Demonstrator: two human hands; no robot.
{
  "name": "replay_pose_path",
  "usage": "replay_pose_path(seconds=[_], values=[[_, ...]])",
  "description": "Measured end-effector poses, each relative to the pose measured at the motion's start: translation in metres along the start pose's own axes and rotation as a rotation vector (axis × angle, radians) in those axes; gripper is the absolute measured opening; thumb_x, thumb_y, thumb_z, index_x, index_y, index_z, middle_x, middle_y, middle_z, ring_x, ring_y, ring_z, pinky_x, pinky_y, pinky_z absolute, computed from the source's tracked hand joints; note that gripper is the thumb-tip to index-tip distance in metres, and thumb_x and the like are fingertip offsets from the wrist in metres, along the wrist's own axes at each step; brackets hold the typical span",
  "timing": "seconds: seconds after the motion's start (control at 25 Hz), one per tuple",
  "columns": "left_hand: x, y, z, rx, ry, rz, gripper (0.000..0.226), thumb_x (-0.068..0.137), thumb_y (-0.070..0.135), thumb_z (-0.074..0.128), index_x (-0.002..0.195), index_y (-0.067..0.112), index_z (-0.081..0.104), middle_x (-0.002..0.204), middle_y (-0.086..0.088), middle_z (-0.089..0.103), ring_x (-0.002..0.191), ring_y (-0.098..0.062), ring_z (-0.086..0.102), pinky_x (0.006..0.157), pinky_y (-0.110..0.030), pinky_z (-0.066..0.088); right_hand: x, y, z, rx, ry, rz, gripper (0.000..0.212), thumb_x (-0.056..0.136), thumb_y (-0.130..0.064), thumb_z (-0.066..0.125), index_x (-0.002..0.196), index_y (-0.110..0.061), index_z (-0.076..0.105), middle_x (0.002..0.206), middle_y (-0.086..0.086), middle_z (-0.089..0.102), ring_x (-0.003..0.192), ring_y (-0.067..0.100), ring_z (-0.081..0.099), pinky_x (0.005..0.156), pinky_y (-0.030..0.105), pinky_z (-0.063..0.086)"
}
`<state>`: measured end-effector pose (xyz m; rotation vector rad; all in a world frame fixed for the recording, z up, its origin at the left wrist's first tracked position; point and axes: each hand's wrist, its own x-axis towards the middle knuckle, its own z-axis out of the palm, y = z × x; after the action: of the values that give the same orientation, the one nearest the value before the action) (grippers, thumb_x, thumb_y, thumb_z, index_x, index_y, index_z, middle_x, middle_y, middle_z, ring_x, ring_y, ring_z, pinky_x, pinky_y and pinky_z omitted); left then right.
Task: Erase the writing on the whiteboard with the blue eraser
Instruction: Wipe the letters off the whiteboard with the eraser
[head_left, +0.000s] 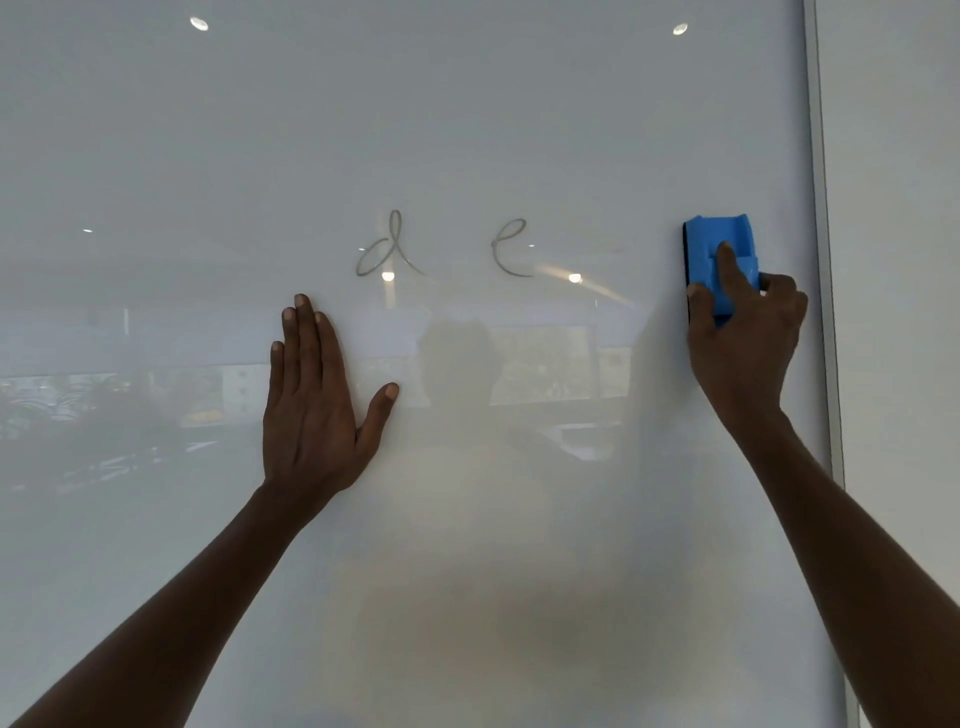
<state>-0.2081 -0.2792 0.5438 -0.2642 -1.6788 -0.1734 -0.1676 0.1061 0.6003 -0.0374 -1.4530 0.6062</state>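
Right hand (743, 338) is clamping its grip around the blue eraser (719, 260), pressing it flat on the whiteboard (467, 130) just right of the writing (441, 247). Left hand (311, 410), fingers spread, is probably bracing the board.

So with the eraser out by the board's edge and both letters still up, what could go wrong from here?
The blue eraser in the right hand sits right of the "e", near the board's frame; a short stroke could miss the "d". The left hand lies flat just below the "d" and might block a low pass or smudge ink.
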Motion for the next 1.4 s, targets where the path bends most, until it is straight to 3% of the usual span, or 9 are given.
replay_pose_path(seconds=[0.32,0.56,0.84,1.4], values=[[0.000,0.002,0.000,0.025,0.003,0.001,0.094,0.102,0.062,0.034,0.162,-0.005,0.008,0.173,-0.021,-0.001,0.162,-0.031,-0.004,0.131,-0.042,0.004,0.001,-0.038,0.024,0.077,0.107,0.149,0.048,0.098,-0.036,0.051,0.143,-0.020,0.046,0.111,0.021,0.053,0.109,0.033,0.044,0.087,0.025,0.033],[0.000,0.001,0.002,0.024,0.018,0.009,0.095,0.102,0.063,0.034,0.162,-0.006,0.010,0.173,-0.021,0.000,0.161,-0.031,-0.002,0.131,-0.044,0.006,-0.008,-0.125,0.066,0.059,0.125,-0.073,0.043,0.095,-0.035,0.053,0.135,-0.018,0.056,0.100,0.024,0.055,0.096,0.040,0.050,0.084,0.040,0.045],[-0.001,0.000,0.005,0.032,0.030,0.003,0.095,0.101,0.066,0.030,0.163,-0.003,0.009,0.172,-0.020,0.002,0.161,-0.031,0.000,0.131,-0.044,0.007,-0.055,-0.217,0.102,0.106,-0.005,-0.336,0.046,0.094,-0.034,0.056,0.136,-0.018,0.053,0.104,0.018,0.056,0.095,0.030,0.050,0.078,0.039,0.050],[-0.001,-0.003,0.005,0.040,0.025,0.014,0.094,0.102,0.063,0.032,0.162,-0.006,0.012,0.171,-0.023,0.006,0.161,-0.033,0.004,0.131,-0.040,0.004,-0.080,-0.199,0.080,0.086,-0.292,-0.764,0.043,0.086,-0.023,0.069,0.129,-0.022,0.061,0.113,0.018,0.059,0.099,0.033,0.055,0.079,0.043,0.052]])
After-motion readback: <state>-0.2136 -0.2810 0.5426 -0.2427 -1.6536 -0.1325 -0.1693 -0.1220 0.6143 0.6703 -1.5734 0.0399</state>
